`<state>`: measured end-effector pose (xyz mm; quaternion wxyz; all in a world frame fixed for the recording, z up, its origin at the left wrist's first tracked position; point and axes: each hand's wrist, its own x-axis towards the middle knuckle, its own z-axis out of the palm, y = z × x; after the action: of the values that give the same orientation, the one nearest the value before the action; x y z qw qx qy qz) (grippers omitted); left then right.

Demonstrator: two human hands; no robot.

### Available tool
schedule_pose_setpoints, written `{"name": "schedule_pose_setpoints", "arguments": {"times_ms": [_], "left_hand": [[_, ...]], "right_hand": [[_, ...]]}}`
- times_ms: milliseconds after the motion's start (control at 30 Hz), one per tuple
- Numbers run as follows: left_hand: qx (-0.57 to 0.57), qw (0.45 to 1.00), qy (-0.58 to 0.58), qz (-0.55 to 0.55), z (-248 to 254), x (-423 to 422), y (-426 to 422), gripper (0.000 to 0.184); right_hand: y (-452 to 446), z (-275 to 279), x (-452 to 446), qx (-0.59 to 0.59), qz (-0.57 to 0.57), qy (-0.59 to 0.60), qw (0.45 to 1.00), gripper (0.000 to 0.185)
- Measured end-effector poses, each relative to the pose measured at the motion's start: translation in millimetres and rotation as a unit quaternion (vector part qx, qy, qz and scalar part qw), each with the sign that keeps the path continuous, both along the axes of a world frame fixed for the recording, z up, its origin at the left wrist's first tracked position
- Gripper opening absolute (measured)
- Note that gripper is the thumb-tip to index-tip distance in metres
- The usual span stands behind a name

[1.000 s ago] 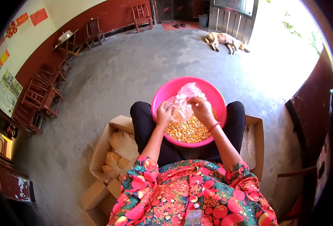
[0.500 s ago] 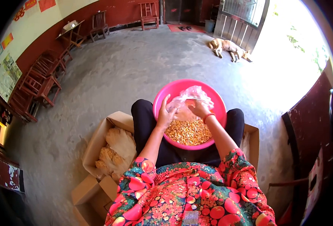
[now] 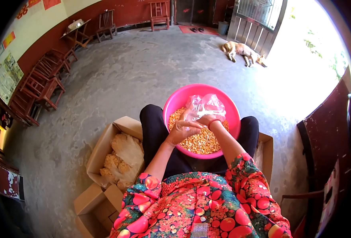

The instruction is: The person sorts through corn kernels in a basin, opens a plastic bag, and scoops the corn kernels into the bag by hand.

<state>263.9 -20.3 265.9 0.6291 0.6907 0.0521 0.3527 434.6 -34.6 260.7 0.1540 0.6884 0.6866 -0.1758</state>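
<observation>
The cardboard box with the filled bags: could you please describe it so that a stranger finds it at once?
Start from the pink basin between the wearer's knees. Left of the left knee stands an open cardboard box. Clear bags with yellowish contents crowd it; the lower neighbouring box shows bare cardboard inside.

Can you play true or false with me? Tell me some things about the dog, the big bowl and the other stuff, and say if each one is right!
1. The basin is pink. True.
2. The dog is standing up. False: it is lying on the floor.
3. Corn kernels are in the basin. True.
4. The red bracelet is on the left wrist. False: it is on the right wrist.
5. The clear plastic bag is on a chair. False: it is at the basin, by the hands.
</observation>
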Motion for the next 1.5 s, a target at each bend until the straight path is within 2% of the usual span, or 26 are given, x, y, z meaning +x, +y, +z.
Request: {"name": "schedule_pose_setpoints", "arguments": {"times_ms": [33,67,100,133,167,200,233,300,433,500,533,567,633,700,767,833,900,933,967,1067,1167,1233,1267,1333,1400,1500], "left_hand": [[0.073,0.997,0.01,0.006,-2.5,-0.3,0.5,0.016],[0.163,0.984,0.017,0.073,-3.7,2.1,-3.2,0.017],[0.162,0.984,0.017,0.072,-7.6,6.4,-2.5,0.017],[0.044,0.996,0.029,0.074,-15.8,11.8,1.1,0.021],[0.112,0.983,0.069,0.131,-22.0,13.4,9.6,0.025],[0.176,0.96,0.111,0.188,-28.1,14.9,17.9,0.029],[0.074,0.971,0.137,0.181,-36.4,18.2,26.8,0.031],[0.095,0.959,0.11,0.244,-54.7,26.7,42.1,0.033],[0.115,0.93,0.159,0.31,-43.0,23.3,48.3,0.033],[0.207,0.894,0.104,0.384,-43.1,22.8,51.5,0.035],[0.159,0.905,0.136,0.371,-35.0,22.7,47.2,0.04],[0.159,0.904,0.136,0.372,-28.1,20.4,45.1,0.04],[0.31,0.834,0.181,0.42,-17.3,17.9,44.9,0.041],[0.321,0.834,0.178,0.411,-28.8,22.1,53.0,0.042],[0.356,0.82,0.223,0.389,-32.7,22.7,49.5,0.039],[0.348,0.837,0.214,0.364,-43.4,26.7,43.4,0.033],[0.286,0.883,0.206,0.31,-46.2,32.1,35.4,0.03],[0.302,0.88,0.19,0.314,-49.4,33.5,33.6,0.032],[0.302,0.88,0.19,0.314,-52.2,34.4,32.6,0.032],[0.235,0.914,0.182,0.277,-42.6,30.9,25.8,0.048],[0.257,0.896,0.177,0.315,-48.3,29.1,26.2,0.049],[0.29,0.885,0.156,0.329,-51.8,29.3,26.6,0.056],[0.27,0.891,0.189,0.311,-49.4,28.2,23.6,0.059],[0.217,0.899,0.264,0.274,-44.1,27.2,18.1,0.062],[0.238,0.897,0.249,0.277,-41.8,25.2,15.2,0.062],[0.24,0.901,0.23,0.279,-42.1,26.4,15.5,0.058]], "right_hand": [[0.5,-4.7,-1.7,0.034,-0.001,0.005,0.999,0.037],[0.8,-8.3,-0.1,0.039,0.05,-0.012,0.998,0.038],[2.5,-10.5,2.6,0.037,0.049,-0.012,0.998,0.038],[3.9,-4.0,1.6,0.012,-0.01,0.002,1.0,0.038],[4.4,0.6,-0.4,-0.015,-0.067,0.016,0.998,0.04],[-3.1,2.8,-3.5,0.096,-0.073,0.057,0.991,0.038],[-11.2,7.5,-8.2,0.203,-0.068,0.096,0.972,0.037],[4.7,-61.4,29.7,0.304,0.053,0.136,0.941,0.037],[-18.8,-5.8,9.8,0.208,0.067,0.194,0.956,0.038],[-18.5,0.8,8.0,0.325,-0.044,0.463,0.823,0.045],[-17.6,5.6,13.4,0.365,-0.033,0.427,0.826,0.044],[-20.6,11.6,19.9,0.323,-0.126,0.442,0.827,0.051],[-19.0,-3.4,41.8,0.378,-0.209,0.364,0.825,0.059],[-21.5,-17.4,63.0,0.359,-0.219,0.332,0.844,0.063],[-30.9,-29.0,65.1,0.348,-0.176,0.212,0.896,0.064],[-42.9,-37.8,62.6,0.34,-0.194,0.212,0.895,0.059],[-51.5,-40.8,59.0,0.327,-0.216,0.218,0.894,0.048],[-57.2,-32.3,48.3,0.381,-0.252,0.234,0.858,0.028],[-59.8,-34.3,44.6,0.381,-0.252,0.234,0.858,0.028],[-70.8,-35.0,27.1,0.508,-0.247,0.27,0.78,0.008],[-86.3,-46.0,3.5,0.411,-0.221,0.251,0.848,0.01],[-88.9,-56.9,-11.3,0.399,-0.195,0.199,0.874,0.013],[-89.8,-56.6,-19.7,0.328,-0.235,0.18,0.897,0.02],[-85.9,-53.4,-30.1,0.325,-0.224,0.161,0.905,0.024],[-83.8,-50.6,-37.7,0.277,-0.222,0.119,0.927,0.037],[-81.5,-49.8,-43.5,0.238,-0.211,0.112,0.942,0.039]]}}
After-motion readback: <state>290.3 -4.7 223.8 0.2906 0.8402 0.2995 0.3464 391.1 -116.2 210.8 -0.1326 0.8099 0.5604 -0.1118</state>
